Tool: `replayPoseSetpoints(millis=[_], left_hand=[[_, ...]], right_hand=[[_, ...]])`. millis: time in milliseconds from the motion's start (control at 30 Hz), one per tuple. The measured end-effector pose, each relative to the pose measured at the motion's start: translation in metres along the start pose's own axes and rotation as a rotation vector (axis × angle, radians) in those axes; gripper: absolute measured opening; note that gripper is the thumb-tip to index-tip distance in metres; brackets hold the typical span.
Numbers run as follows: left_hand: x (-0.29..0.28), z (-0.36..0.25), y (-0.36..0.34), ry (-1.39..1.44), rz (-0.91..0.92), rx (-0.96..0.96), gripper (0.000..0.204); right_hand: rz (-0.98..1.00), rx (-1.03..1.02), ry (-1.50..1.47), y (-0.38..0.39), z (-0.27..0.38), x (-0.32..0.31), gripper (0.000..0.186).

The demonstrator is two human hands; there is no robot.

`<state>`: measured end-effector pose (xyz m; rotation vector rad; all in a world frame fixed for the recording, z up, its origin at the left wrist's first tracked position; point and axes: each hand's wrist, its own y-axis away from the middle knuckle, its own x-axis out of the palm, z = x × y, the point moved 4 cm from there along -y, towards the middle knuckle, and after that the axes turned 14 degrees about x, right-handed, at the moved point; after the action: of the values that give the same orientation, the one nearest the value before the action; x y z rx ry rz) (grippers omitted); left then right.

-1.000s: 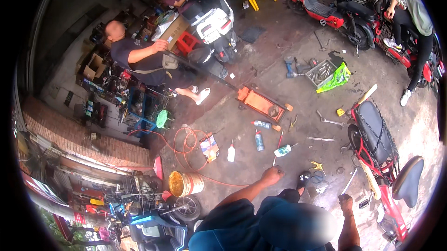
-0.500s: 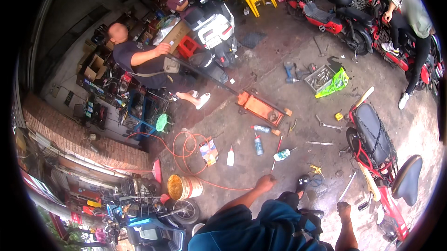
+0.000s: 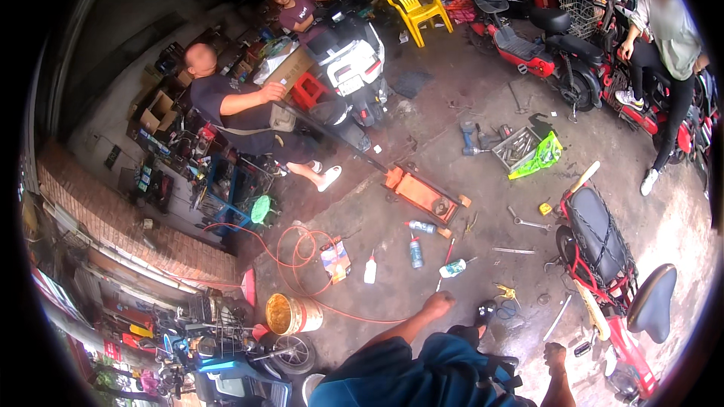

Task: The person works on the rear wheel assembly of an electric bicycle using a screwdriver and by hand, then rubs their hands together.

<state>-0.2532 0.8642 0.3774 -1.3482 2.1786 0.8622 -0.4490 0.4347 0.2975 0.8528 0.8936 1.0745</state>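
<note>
My left hand [image 3: 437, 304] is closed in a loose fist above the floor, nearest a thin metal rod [image 3: 440, 284] and a white-and-green bottle [image 3: 453, 268]. An orange hose [image 3: 354, 317] runs along the floor to beside my left forearm. To the right, my right hand [image 3: 555, 354] is curled into a fist close to the lower end of a long silver bar [image 3: 558, 319] and the red bike's pedal [image 3: 581, 349]. What either fist holds, if anything, is hidden. Yellow-handled pliers [image 3: 507, 293] lie between the hands, further out.
A red bike [image 3: 596, 286] with a black seat stands at right. Ahead are an orange floor jack [image 3: 422, 194], whose handle a person holds, a wrench [image 3: 529, 220], a tool tray [image 3: 520, 147] and bottles. A bucket [image 3: 305, 314] stands at left. Another person sits at far right.
The view has tilted up, so the floor items sit lower in it. Both fists stay closed and have shifted only slightly. The jack and tools keep their places on the floor.
</note>
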Motion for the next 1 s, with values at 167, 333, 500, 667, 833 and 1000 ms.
replayPoseSetpoints(millis=[167,333,500,667,833,1000], left_hand=[[-0.006,-0.017,-0.001,0.121,-0.054,-0.033,0.029],[-0.012,0.007,0.043,0.322,-0.182,-0.316,0.027],[-0.018,0.033,0.014,0.434,-0.106,-0.286,0.025],[-0.054,-0.064,-0.025,0.557,-0.136,-0.302,0.008],[0.021,-0.086,-0.096,0.408,0.172,-0.199,0.015],[0.123,-0.113,-0.121,0.294,0.341,-0.064,0.020]], right_hand=[[0.097,0.173,-0.080,-0.047,-0.030,-0.018,0.013],[-0.015,-0.102,0.158,-0.014,0.000,-0.032,0.019],[-0.085,0.001,-0.131,0.056,0.009,-0.029,0.015],[-0.238,-0.225,-0.072,0.055,0.053,-0.027,0.028],[-0.305,-0.101,-0.197,0.051,0.038,-0.040,0.039],[-0.206,-0.009,-0.458,0.012,-0.002,-0.047,0.041]])
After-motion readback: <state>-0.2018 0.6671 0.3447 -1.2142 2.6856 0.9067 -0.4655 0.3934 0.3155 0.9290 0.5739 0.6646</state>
